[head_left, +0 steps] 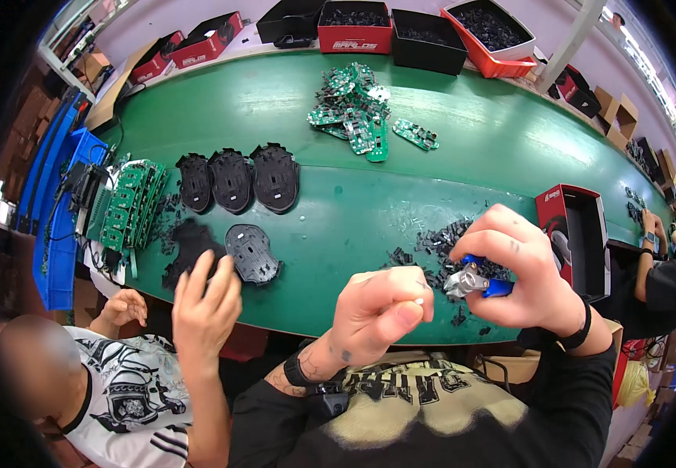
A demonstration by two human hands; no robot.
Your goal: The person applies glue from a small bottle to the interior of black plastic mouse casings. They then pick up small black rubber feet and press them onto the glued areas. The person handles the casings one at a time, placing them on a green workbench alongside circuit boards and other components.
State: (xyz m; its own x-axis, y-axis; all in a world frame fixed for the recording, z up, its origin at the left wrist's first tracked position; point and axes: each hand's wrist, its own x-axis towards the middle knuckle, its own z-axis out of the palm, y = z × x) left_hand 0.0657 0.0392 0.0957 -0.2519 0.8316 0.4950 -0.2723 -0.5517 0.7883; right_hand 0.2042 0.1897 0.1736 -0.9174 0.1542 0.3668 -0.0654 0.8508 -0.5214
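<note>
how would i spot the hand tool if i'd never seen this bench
On the green table, find the small black pieces by the person's right hand. That hand grips the hand tool, its silvery head and blue handles standing out from the dark pieces.

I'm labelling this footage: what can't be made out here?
In the head view:
What the closed left hand may hold: hidden by its curled fingers.
Pale speck beside them: too small to identify.
Silver metal pliers with blue handles: partly covered by the right hand.
Single shapes in the pile of small black plastic pieces: too small.
Far-right co-worker's hand: too small to tell what it touches.
</note>
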